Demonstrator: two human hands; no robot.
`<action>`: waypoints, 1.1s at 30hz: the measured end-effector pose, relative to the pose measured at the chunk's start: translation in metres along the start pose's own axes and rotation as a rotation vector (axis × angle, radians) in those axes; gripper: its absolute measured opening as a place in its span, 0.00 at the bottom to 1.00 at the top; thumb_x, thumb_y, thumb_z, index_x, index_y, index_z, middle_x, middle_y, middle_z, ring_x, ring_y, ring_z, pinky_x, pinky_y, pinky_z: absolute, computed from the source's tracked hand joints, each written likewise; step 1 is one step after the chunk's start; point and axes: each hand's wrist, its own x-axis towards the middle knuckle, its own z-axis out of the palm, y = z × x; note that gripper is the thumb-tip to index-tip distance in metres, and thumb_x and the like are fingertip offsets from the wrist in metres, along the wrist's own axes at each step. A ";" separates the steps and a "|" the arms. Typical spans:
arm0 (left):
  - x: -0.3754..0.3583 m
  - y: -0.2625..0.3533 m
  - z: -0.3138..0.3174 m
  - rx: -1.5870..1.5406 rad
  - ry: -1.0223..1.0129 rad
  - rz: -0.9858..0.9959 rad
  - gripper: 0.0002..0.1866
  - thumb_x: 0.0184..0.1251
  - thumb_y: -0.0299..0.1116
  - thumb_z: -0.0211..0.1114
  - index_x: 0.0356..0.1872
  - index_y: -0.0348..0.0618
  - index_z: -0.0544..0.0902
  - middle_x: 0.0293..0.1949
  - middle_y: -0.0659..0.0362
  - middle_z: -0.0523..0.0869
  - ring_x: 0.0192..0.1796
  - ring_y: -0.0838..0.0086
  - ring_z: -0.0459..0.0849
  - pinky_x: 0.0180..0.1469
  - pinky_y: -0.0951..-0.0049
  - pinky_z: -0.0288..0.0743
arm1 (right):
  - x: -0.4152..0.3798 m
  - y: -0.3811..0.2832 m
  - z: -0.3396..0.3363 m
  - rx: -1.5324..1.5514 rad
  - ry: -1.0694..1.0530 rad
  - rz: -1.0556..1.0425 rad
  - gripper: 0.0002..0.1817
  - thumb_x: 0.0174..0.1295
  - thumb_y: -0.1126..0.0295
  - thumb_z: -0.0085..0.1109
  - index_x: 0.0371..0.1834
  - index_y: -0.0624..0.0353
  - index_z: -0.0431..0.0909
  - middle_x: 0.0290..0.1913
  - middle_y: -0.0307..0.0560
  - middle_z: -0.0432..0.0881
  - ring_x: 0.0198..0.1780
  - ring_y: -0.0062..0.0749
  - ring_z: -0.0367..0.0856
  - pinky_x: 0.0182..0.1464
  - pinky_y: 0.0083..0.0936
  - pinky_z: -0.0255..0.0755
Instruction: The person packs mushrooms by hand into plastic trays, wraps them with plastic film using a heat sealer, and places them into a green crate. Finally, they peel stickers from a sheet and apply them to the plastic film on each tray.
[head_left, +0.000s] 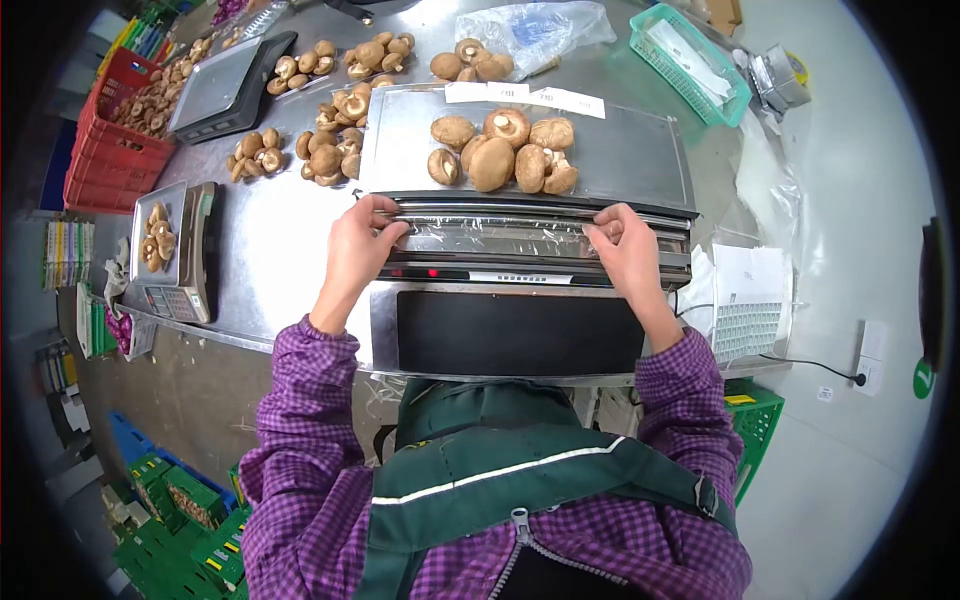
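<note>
My left hand [362, 246] and my right hand [628, 250] are at the two ends of a film wrapping machine's roller slot. Each hand pinches an edge of clear plastic film [490, 236], which stretches between them. Just beyond the rollers, a group of brown mushrooms [491, 163] lies on the machine's metal top [640, 160]. White printed labels [568, 101] are stuck along its far edge. Nearer my body is the machine's black plate [520, 333], below a strip with small red lights.
Mushroom piles [325, 160] lie left of the machine. A scale [192, 250] holding mushrooms, a second scale [225, 90] and a red crate [115, 155] stand further left. A teal basket [735, 105] is at the back right; labels [748, 315] lie at right.
</note>
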 end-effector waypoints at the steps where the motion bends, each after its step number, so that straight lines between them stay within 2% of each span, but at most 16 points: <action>1: 0.002 0.004 0.000 -0.227 0.005 -0.032 0.19 0.54 0.30 0.69 0.48 0.36 0.78 0.25 0.57 0.84 0.26 0.74 0.81 0.31 0.75 0.73 | -0.001 -0.001 -0.005 0.007 0.003 -0.005 0.11 0.53 0.67 0.64 0.34 0.62 0.76 0.24 0.42 0.80 0.25 0.28 0.77 0.32 0.24 0.68; 4: -0.040 0.007 -0.028 -0.541 -0.155 -0.261 0.29 0.56 0.25 0.67 0.59 0.30 0.67 0.24 0.65 0.79 0.27 0.80 0.75 0.35 0.79 0.70 | -0.024 -0.001 -0.028 0.653 -0.253 0.151 0.06 0.59 0.74 0.54 0.36 0.65 0.75 0.22 0.30 0.70 0.23 0.13 0.63 0.28 0.14 0.59; 6: -0.059 0.006 -0.042 -0.635 -0.357 -0.470 0.32 0.57 0.23 0.65 0.63 0.30 0.63 0.25 0.65 0.79 0.29 0.81 0.75 0.37 0.79 0.69 | -0.038 0.002 -0.042 0.851 -0.394 0.231 0.06 0.59 0.74 0.53 0.36 0.66 0.75 0.22 0.31 0.69 0.23 0.14 0.63 0.28 0.15 0.59; 7: -0.065 0.006 -0.044 -0.960 -0.438 -0.578 0.25 0.60 0.25 0.63 0.59 0.33 0.69 0.24 0.67 0.77 0.28 0.81 0.73 0.36 0.79 0.67 | -0.037 -0.001 -0.048 1.042 -0.540 0.311 0.07 0.59 0.74 0.52 0.36 0.67 0.74 0.21 0.32 0.68 0.23 0.15 0.63 0.28 0.17 0.59; 9: -0.057 0.020 -0.063 -1.305 -0.749 -0.472 0.15 0.64 0.31 0.61 0.49 0.35 0.77 0.21 0.68 0.74 0.24 0.80 0.69 0.33 0.79 0.64 | -0.026 -0.025 -0.065 1.141 -0.522 0.099 0.08 0.59 0.74 0.51 0.36 0.68 0.74 0.21 0.33 0.67 0.22 0.17 0.62 0.28 0.17 0.59; 11: -0.019 0.037 -0.083 -1.408 -0.800 -0.010 0.11 0.68 0.35 0.56 0.41 0.37 0.81 0.20 0.67 0.70 0.23 0.80 0.64 0.31 0.79 0.62 | -0.008 -0.060 -0.083 1.341 -0.472 -0.261 0.10 0.57 0.72 0.52 0.36 0.70 0.72 0.21 0.37 0.66 0.22 0.20 0.62 0.29 0.20 0.61; 13: 0.022 0.061 -0.089 -1.630 -0.527 0.106 0.14 0.71 0.37 0.53 0.41 0.37 0.81 0.20 0.65 0.68 0.22 0.80 0.63 0.29 0.77 0.61 | 0.030 -0.083 -0.093 1.368 -0.377 -0.363 0.15 0.62 0.70 0.50 0.45 0.73 0.72 0.30 0.49 0.76 0.34 0.32 0.75 0.41 0.29 0.71; 15: 0.079 0.107 -0.065 -1.529 0.021 0.022 0.17 0.72 0.41 0.51 0.35 0.39 0.82 0.23 0.64 0.75 0.24 0.76 0.70 0.30 0.73 0.65 | 0.080 -0.109 -0.073 1.183 -0.182 -0.479 0.20 0.66 0.67 0.48 0.54 0.73 0.70 0.40 0.57 0.80 0.44 0.39 0.79 0.51 0.33 0.72; 17: 0.147 0.073 -0.011 -0.700 0.213 0.335 0.20 0.72 0.43 0.49 0.31 0.38 0.81 0.28 0.61 0.82 0.29 0.71 0.77 0.34 0.70 0.69 | 0.129 -0.097 -0.039 0.648 -0.044 -0.498 0.24 0.66 0.63 0.49 0.60 0.70 0.67 0.49 0.59 0.80 0.50 0.42 0.78 0.56 0.34 0.70; 19: 0.176 0.020 0.033 0.267 -0.041 0.360 0.22 0.72 0.45 0.48 0.33 0.35 0.81 0.35 0.60 0.85 0.36 0.70 0.80 0.39 0.70 0.71 | 0.142 -0.064 -0.005 0.092 -0.120 -0.316 0.29 0.64 0.58 0.53 0.62 0.67 0.65 0.51 0.58 0.79 0.53 0.44 0.78 0.57 0.34 0.68; 20: 0.169 0.021 0.033 0.180 -0.069 0.319 0.23 0.72 0.46 0.49 0.35 0.34 0.81 0.34 0.61 0.84 0.34 0.72 0.79 0.37 0.72 0.71 | 0.138 -0.054 0.007 -0.110 -0.223 -0.209 0.31 0.62 0.56 0.55 0.64 0.66 0.63 0.52 0.57 0.79 0.54 0.45 0.77 0.58 0.34 0.68; 21: 0.156 0.026 0.030 0.095 -0.093 0.283 0.24 0.71 0.47 0.49 0.37 0.32 0.81 0.32 0.61 0.83 0.32 0.74 0.77 0.35 0.73 0.70 | 0.126 -0.047 0.009 0.001 -0.173 -0.338 0.38 0.57 0.51 0.60 0.64 0.67 0.63 0.50 0.62 0.79 0.54 0.50 0.77 0.57 0.37 0.68; 24: 0.103 0.060 0.006 -0.485 -0.420 -0.295 0.25 0.72 0.49 0.49 0.40 0.31 0.79 0.28 0.62 0.79 0.28 0.82 0.70 0.31 0.78 0.65 | 0.088 -0.052 0.007 0.082 -0.103 -0.271 0.37 0.54 0.54 0.64 0.61 0.68 0.65 0.47 0.59 0.80 0.48 0.44 0.80 0.52 0.34 0.71; 28: 0.049 0.048 -0.002 -0.751 -0.600 -0.363 0.26 0.73 0.50 0.47 0.43 0.33 0.79 0.35 0.60 0.82 0.34 0.80 0.77 0.39 0.78 0.72 | 0.048 -0.062 -0.023 0.529 -0.549 0.124 0.25 0.50 0.66 0.69 0.49 0.66 0.72 0.41 0.44 0.81 0.41 0.22 0.78 0.47 0.21 0.73; 30: 0.002 0.041 -0.008 -0.761 -0.711 -0.468 0.26 0.73 0.51 0.46 0.44 0.33 0.79 0.36 0.59 0.83 0.38 0.79 0.78 0.42 0.76 0.73 | 0.005 -0.044 -0.029 0.538 -0.636 0.019 0.24 0.49 0.67 0.70 0.48 0.66 0.74 0.41 0.44 0.81 0.42 0.22 0.78 0.49 0.24 0.72; 33: -0.051 0.023 0.010 -0.737 -0.797 -0.640 0.27 0.73 0.51 0.45 0.46 0.34 0.80 0.39 0.56 0.83 0.42 0.78 0.78 0.46 0.75 0.73 | -0.054 -0.015 -0.014 0.561 -0.744 0.235 0.24 0.48 0.69 0.70 0.48 0.64 0.75 0.42 0.43 0.81 0.43 0.22 0.78 0.50 0.24 0.72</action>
